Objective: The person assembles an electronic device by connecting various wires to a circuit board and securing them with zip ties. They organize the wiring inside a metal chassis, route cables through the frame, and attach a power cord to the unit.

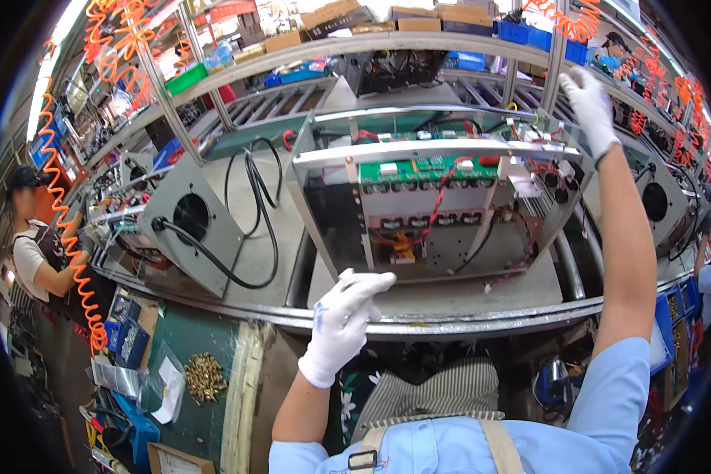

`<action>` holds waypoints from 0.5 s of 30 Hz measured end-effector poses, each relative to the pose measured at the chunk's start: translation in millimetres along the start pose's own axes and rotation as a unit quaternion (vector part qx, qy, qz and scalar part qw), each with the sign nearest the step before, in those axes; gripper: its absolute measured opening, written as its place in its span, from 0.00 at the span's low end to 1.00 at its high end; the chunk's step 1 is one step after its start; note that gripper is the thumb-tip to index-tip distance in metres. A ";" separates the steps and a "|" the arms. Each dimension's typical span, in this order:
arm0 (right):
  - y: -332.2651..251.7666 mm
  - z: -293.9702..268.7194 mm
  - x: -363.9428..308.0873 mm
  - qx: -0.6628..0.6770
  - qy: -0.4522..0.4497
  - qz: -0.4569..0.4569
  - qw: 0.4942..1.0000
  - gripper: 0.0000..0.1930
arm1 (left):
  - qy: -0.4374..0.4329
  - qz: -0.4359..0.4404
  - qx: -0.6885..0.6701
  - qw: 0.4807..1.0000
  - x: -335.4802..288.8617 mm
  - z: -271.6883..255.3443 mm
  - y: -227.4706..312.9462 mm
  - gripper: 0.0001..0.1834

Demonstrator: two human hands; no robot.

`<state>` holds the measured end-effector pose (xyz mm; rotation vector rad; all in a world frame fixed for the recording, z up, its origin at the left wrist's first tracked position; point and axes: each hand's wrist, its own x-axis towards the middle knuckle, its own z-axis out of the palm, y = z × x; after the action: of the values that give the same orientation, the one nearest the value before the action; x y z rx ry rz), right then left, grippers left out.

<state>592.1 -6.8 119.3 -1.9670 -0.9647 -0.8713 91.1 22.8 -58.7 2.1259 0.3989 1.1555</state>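
An open grey metal chassis (324,213) stands tilted on the conveyor in front of me, showing a green circuit board (419,170), black capacitors and red and black wires. My left hand (344,320), in a white glove, rests its fingertips on the near bottom edge of the chassis and holds nothing. My right hand (591,107), also gloved, is raised high and touches the far right top corner of the chassis near a shelf post.
A second grey unit (189,221) with a round fan opening and a black cable sits to the left on the conveyor. A co-worker (35,253) stands at the far left beside an orange coiled hose (71,237). A pile of brass screws (205,378) lies lower left. Shelves with boxes run above.
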 end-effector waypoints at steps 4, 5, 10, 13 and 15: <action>-88.8 -75.8 -121.0 0.434 -0.151 -0.019 0.888 0.19 | -0.060 -0.009 -0.036 0.997 -1.9 29.5 17.2 0.21; -96.2 -89.7 -157.4 0.371 -0.235 -0.101 0.893 0.18 | -0.062 0.031 -0.030 0.997 -2.5 37.2 15.3 0.22; -129.9 -102.4 -284.2 0.431 -0.458 -0.191 0.754 0.13 | -0.278 -0.010 -0.042 0.960 -15.0 73.8 20.8 0.26; -106.2 -87.5 -312.0 0.461 -0.461 -0.079 0.754 0.11 | -0.275 -0.108 -0.198 0.935 -26.3 68.0 29.5 0.25; -89.7 -83.0 -322.7 0.531 -0.475 0.160 0.683 0.12 | -0.265 -0.142 -0.198 0.933 -37.1 53.9 23.3 0.21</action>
<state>341.5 -143.2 -74.8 -1.2972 -1.1811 0.9370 113.8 -36.8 -86.0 1.8468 0.1903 0.4195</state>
